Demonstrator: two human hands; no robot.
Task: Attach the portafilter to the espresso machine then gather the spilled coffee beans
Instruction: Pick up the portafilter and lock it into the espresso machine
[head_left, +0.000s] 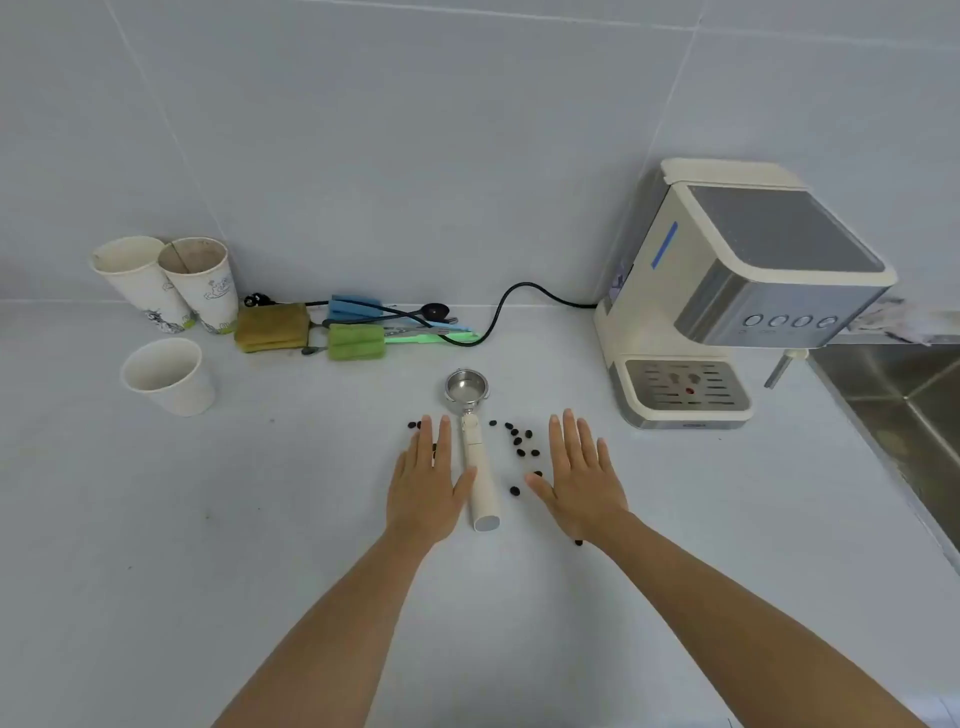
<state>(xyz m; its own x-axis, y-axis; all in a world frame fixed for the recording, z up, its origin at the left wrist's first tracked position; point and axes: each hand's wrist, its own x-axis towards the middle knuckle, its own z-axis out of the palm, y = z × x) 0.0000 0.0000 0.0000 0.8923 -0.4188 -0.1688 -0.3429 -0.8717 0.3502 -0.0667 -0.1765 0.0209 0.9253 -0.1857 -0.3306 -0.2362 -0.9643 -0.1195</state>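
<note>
Three paper cups (166, 306) stand at the far left of a white counter (260, 519), two against the pale tiled wall (415, 130) and one nearer. Right of them lie a brownish sponge (272, 327), then green and blue sponge brushes (358, 330) crossed by a black power cord (511, 301). At the middle, the left hand (423, 493) lies palm down, fingers straight and close together, its thumb touching the cream handle of the portafilter (475, 447), which lies flat on the counter with its empty metal basket toward the wall. Coffee beans (522, 444) are scattered on both sides of the handle, most between it and the right hand (579, 480), which is flat with fingers slightly spread. Further right stands the cream and steel espresso machine (727, 291), well apart from the portafilter. A steel sink (893, 395) fills the right edge.
</note>
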